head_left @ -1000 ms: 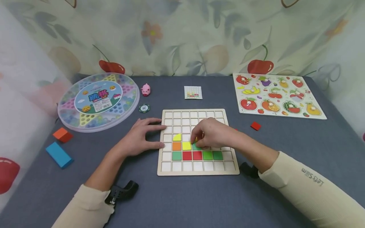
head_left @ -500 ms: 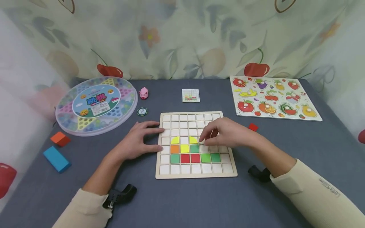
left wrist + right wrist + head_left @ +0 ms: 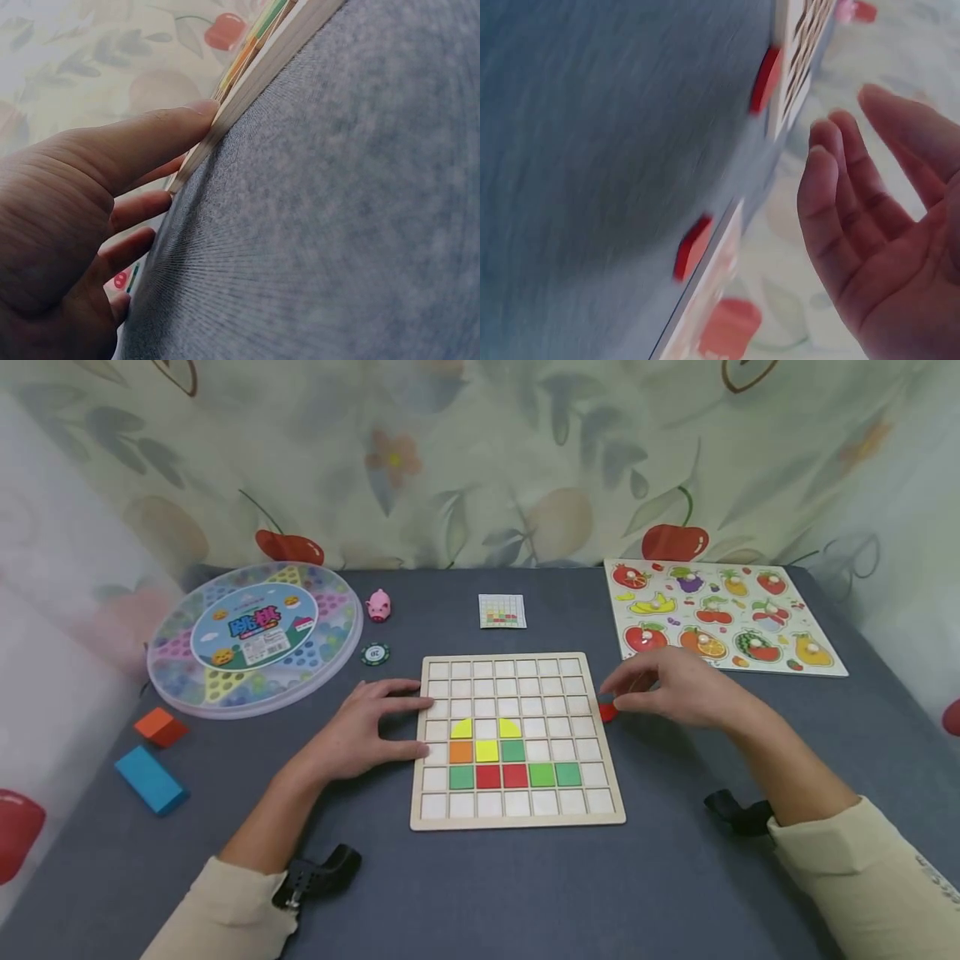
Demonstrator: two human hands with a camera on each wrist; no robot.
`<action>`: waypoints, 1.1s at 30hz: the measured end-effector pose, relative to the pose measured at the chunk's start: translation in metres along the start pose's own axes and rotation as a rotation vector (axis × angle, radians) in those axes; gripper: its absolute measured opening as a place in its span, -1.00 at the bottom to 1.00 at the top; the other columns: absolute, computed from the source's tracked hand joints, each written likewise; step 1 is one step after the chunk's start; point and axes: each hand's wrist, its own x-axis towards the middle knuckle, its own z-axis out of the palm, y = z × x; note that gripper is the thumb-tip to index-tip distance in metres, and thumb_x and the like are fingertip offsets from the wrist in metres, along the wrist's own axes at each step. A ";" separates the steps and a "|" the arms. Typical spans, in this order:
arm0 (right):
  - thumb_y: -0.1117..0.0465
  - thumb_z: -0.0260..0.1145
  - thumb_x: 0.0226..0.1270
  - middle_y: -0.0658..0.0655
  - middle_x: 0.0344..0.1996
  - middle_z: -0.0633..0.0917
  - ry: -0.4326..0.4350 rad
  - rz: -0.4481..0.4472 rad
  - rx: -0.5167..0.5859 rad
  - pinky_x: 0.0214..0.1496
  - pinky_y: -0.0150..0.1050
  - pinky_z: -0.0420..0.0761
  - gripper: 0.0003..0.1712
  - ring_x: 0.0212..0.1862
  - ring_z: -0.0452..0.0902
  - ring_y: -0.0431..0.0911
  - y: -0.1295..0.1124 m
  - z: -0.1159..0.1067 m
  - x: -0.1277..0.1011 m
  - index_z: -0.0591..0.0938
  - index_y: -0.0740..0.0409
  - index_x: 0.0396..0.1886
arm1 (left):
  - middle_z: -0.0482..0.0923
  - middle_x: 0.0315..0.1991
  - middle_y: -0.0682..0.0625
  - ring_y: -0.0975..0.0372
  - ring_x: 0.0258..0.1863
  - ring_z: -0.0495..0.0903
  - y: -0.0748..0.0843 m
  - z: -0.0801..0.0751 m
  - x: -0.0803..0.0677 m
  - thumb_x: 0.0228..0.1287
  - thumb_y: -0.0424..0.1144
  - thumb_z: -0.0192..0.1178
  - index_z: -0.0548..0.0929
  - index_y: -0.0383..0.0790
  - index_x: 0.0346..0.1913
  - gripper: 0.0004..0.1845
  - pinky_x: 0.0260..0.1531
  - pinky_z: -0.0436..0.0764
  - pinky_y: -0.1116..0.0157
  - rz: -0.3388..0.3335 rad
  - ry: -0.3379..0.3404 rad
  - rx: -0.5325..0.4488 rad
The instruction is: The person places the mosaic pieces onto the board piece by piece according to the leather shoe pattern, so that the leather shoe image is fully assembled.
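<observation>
A wooden grid board (image 3: 517,823) lies in the middle of the grey table. It holds two yellow rounded tiles (image 3: 509,727), an orange, a yellow and a green tile under them, and a row of green and red tiles (image 3: 514,775) below. My left hand (image 3: 415,717) lies flat against the board's left edge; its thumb (image 3: 161,131) touches the board's rim (image 3: 255,86). My right hand (image 3: 628,692) hovers just right of the board with loose fingers (image 3: 832,176) and holds nothing. A red tile (image 3: 607,712) lies beside the board under it. The right wrist view shows that tile (image 3: 765,79) and a second red tile (image 3: 692,247).
A round checkers box (image 3: 255,631), a pink pig (image 3: 378,605) and a green chip (image 3: 375,653) sit at the back left. A pattern card (image 3: 502,611) lies behind the board, a fruit puzzle (image 3: 720,618) at the back right. Orange (image 3: 159,727) and blue (image 3: 150,779) blocks lie far left.
My right hand let go of the second yellow rounded tile in its cell, lifted off the board and moved right to the loose red tile. The left hand has stayed put.
</observation>
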 end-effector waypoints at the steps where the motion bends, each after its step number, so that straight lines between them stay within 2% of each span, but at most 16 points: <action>1: 0.26 0.49 0.32 0.06 -0.12 0.81 0.012 0.003 -0.019 -0.20 -0.25 0.62 -0.72 -0.17 0.62 -0.09 0.004 -0.003 0.000 0.80 0.11 0.03 | 0.29 0.54 -0.16 -0.13 0.55 0.14 0.000 0.000 0.000 0.20 -0.04 0.52 0.59 -0.08 0.41 -0.30 0.58 -0.27 -0.28 -0.002 0.001 0.000; 6: 0.29 0.49 0.28 0.22 -0.06 0.80 0.038 0.037 -0.131 -0.21 -0.20 0.63 -0.66 -0.19 0.65 -0.06 0.027 -0.011 0.001 0.76 0.23 0.05 | 0.29 0.54 -0.17 -0.12 0.55 0.15 -0.001 0.000 -0.001 0.19 -0.04 0.52 0.59 -0.08 0.41 -0.29 0.58 -0.28 -0.28 -0.008 0.004 0.001; 10: 0.28 0.50 0.26 0.29 -0.06 0.78 0.026 0.088 -0.198 -0.09 0.00 0.67 -0.64 -0.14 0.66 0.04 0.046 -0.013 0.002 0.74 0.30 0.04 | 0.29 0.54 -0.17 -0.12 0.55 0.16 0.000 0.001 -0.001 0.19 -0.04 0.52 0.60 -0.09 0.40 -0.30 0.58 -0.27 -0.28 -0.006 0.002 0.000; 13: 0.25 0.50 0.28 0.28 -0.08 0.77 0.011 0.149 -0.202 0.01 0.11 0.67 -0.62 -0.11 0.65 0.07 0.054 -0.015 0.000 0.72 0.32 0.05 | 0.30 0.53 -0.17 -0.11 0.55 0.16 0.001 0.002 0.000 0.19 -0.04 0.52 0.60 -0.10 0.40 -0.30 0.58 -0.26 -0.28 0.003 0.005 -0.002; 17: 0.23 0.50 0.28 0.22 -0.17 0.77 -0.008 0.186 -0.185 -0.10 -0.05 0.65 -0.61 -0.18 0.62 0.02 0.057 -0.016 0.000 0.70 0.34 0.03 | 0.31 0.53 -0.17 -0.13 0.55 0.16 0.002 0.000 0.000 0.21 -0.02 0.51 0.60 -0.10 0.40 -0.31 0.57 -0.26 -0.30 0.009 0.012 -0.003; 20: 0.24 0.51 0.26 0.19 -0.23 0.73 -0.008 0.192 -0.165 -0.18 -0.18 0.57 -0.63 -0.20 0.58 0.01 0.056 -0.015 0.001 0.69 0.35 -0.01 | 0.32 0.52 -0.19 -0.16 0.54 0.17 0.001 0.000 0.000 0.21 -0.02 0.51 0.61 -0.11 0.39 -0.32 0.56 -0.25 -0.31 0.016 0.017 -0.005; 25: 0.23 0.51 0.27 0.16 -0.31 0.63 0.008 0.218 -0.083 -0.28 -0.21 0.55 -0.68 -0.27 0.53 -0.01 0.054 -0.012 0.003 0.63 0.29 -0.09 | 0.31 0.53 -0.17 -0.13 0.54 0.17 0.001 0.001 0.000 0.19 -0.03 0.51 0.60 -0.10 0.39 -0.30 0.58 -0.26 -0.28 0.004 0.014 -0.005; 29: 0.19 0.51 0.31 0.16 -0.30 0.63 0.085 0.241 0.010 -0.38 -0.23 0.66 -0.68 -0.39 0.58 -0.04 0.048 -0.010 0.004 0.63 0.24 -0.08 | 0.30 0.54 -0.15 -0.11 0.54 0.16 0.002 0.000 -0.001 0.19 -0.02 0.52 0.59 -0.09 0.40 -0.29 0.59 -0.25 -0.26 -0.007 0.008 -0.002; 33: 0.14 0.52 0.32 0.20 -0.23 0.64 0.173 0.240 0.094 -0.37 -0.28 0.71 -0.59 -0.42 0.66 -0.06 0.037 -0.010 0.007 0.62 0.23 0.04 | 0.29 0.54 -0.14 -0.11 0.54 0.16 0.002 0.000 -0.001 0.18 -0.01 0.52 0.59 -0.07 0.41 -0.29 0.59 -0.25 -0.26 -0.010 0.008 0.005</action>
